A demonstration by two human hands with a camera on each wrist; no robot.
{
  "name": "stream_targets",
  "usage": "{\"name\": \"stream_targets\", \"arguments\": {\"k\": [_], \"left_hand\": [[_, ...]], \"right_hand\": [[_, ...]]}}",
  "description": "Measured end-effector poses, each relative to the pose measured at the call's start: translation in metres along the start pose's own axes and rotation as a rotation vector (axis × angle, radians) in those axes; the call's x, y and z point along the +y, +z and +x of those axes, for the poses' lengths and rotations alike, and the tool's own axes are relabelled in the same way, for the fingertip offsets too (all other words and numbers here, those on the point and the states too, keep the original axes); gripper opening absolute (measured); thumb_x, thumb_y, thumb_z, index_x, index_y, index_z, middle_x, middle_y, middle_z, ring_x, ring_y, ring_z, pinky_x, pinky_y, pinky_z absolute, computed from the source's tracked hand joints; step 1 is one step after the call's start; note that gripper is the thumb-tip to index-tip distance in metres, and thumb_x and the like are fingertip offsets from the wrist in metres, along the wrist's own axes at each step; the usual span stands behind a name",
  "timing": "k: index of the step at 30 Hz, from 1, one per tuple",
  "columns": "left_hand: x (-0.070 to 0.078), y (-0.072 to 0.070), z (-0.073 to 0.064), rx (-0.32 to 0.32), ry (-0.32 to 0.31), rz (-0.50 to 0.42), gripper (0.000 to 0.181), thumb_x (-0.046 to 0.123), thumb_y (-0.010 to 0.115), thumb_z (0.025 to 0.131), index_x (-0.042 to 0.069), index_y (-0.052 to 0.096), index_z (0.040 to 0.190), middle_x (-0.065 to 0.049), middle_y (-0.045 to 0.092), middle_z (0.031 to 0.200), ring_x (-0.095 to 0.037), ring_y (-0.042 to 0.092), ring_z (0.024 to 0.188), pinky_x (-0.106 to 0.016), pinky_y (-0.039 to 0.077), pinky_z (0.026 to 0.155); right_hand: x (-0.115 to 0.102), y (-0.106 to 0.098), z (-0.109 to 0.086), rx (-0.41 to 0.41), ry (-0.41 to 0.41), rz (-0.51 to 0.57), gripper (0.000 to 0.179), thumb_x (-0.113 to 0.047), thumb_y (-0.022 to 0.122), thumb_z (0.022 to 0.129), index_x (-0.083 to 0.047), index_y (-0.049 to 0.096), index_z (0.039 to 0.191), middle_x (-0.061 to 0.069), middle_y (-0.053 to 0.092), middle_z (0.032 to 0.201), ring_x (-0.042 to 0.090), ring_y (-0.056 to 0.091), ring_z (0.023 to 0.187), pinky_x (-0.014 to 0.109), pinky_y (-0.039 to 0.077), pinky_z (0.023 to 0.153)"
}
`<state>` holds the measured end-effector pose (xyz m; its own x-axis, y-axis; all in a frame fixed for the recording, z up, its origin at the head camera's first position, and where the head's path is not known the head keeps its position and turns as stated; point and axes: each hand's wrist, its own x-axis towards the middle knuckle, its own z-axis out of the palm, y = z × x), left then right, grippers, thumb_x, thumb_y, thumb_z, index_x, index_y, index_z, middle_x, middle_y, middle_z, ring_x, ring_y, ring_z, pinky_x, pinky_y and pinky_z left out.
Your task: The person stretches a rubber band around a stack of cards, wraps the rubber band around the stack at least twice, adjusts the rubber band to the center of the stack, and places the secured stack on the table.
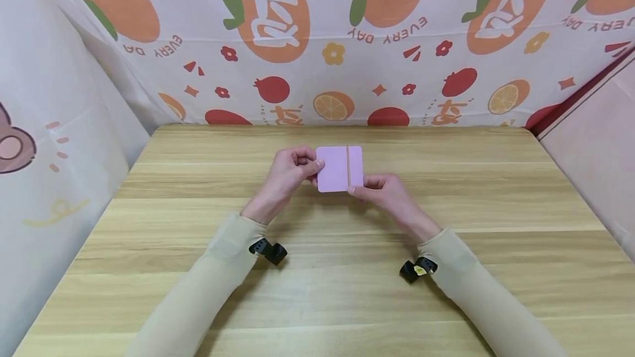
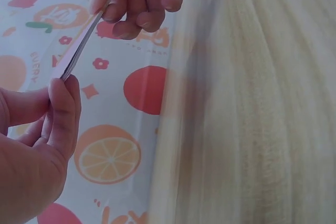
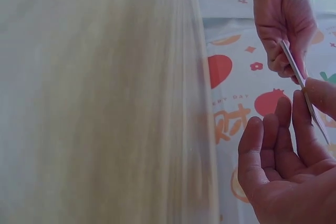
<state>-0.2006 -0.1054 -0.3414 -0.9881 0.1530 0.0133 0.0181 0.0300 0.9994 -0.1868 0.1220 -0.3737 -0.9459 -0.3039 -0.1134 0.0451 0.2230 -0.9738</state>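
A thin, square pink pad with rounded corners is held up above the table, its flat face toward the head camera. A narrow tan band crosses it near its right side. My left hand pinches the pad's left edge between thumb and fingers. At the lower right corner, my right hand pinches it, with the thumb on the face beside the band. Seen edge-on in the left wrist view, the pad shows thin layers. The right hand's other fingers are loosely bent, apart from the pad.
A wood-grain table spreads under both arms. Behind its far edge hangs a white cloth printed with fruit. Another pale cloth hangs at the left. Each wrist wears a small black camera on a strap.
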Motion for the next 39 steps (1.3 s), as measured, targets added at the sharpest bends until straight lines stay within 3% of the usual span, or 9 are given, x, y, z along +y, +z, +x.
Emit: {"name": "stream_targets", "arguments": {"k": [7, 18, 25, 29, 35, 39], "left_hand": [[-0.002, 0.003, 0.0, 0.039, -0.014, -0.017, 0.005, -0.005, 0.066, 0.09, -0.005, 0.062, 0.087, -0.01, 0.062, 0.072, -0.015, 0.056, 0.057, -0.028, 0.053, 0.058], [0.001, 0.004, -0.001, 0.084, -0.045, -0.034, 0.007, -0.002, 0.067, 0.09, -0.006, 0.062, 0.09, -0.01, 0.062, 0.075, -0.015, 0.056, 0.059, -0.025, 0.052, 0.058], [0.001, 0.007, -0.001, 0.101, -0.055, -0.03, 0.005, -0.001, 0.067, 0.091, 0.001, 0.064, 0.087, -0.011, 0.062, 0.076, -0.016, 0.056, 0.061, -0.033, 0.054, 0.062], [0.001, 0.008, -0.001, 0.103, -0.067, -0.048, 0.007, -0.001, 0.067, 0.091, 0.002, 0.064, 0.085, -0.01, 0.063, 0.076, -0.016, 0.056, 0.061, -0.031, 0.053, 0.06], [0.001, 0.01, -0.001, 0.109, -0.091, -0.076, 0.005, -0.001, 0.066, 0.091, -0.001, 0.062, 0.088, -0.008, 0.062, 0.075, -0.015, 0.056, 0.06, -0.027, 0.052, 0.058], [-0.002, 0.01, 0.0, 0.118, -0.094, -0.092, 0.006, -0.001, 0.065, 0.092, -0.003, 0.061, 0.09, -0.006, 0.061, 0.074, -0.014, 0.055, 0.06, -0.028, 0.051, 0.058]], "right_hand": [[0.002, 0.004, -0.002, 0.042, 0.046, 0.016, 0.028, -0.024, 0.077, 0.086, -0.001, 0.075, 0.101, 0.013, 0.069, 0.088, 0.025, 0.061, 0.082, 0.035, 0.051, 0.077], [-0.001, 0.01, -0.003, 0.078, 0.067, 0.073, 0.027, -0.026, 0.078, 0.086, -0.001, 0.075, 0.097, 0.01, 0.069, 0.086, 0.019, 0.059, 0.076, 0.033, 0.049, 0.075], [-0.003, 0.012, -0.004, 0.083, 0.092, 0.15, 0.028, -0.018, 0.076, 0.087, 0.003, 0.073, 0.106, 0.003, 0.072, 0.097, 0.028, 0.061, 0.088, 0.032, 0.05, 0.075], [-0.002, 0.013, -0.005, 0.079, 0.095, 0.21, 0.028, -0.015, 0.075, 0.087, 0.004, 0.072, 0.108, 0.002, 0.072, 0.099, 0.029, 0.061, 0.092, 0.033, 0.053, 0.075], [-0.001, 0.016, -0.004, 0.081, 0.12, 0.3, 0.025, -0.011, 0.075, 0.086, 0.006, 0.071, 0.104, 0.0, 0.069, 0.086, 0.02, 0.062, 0.079, 0.035, 0.055, 0.075], [0.002, 0.017, -0.004, 0.072, 0.12, 0.36, 0.017, -0.009, 0.075, 0.086, 0.003, 0.074, 0.098, 0.004, 0.071, 0.09, 0.018, 0.063, 0.073, 0.033, 0.055, 0.073]]}}
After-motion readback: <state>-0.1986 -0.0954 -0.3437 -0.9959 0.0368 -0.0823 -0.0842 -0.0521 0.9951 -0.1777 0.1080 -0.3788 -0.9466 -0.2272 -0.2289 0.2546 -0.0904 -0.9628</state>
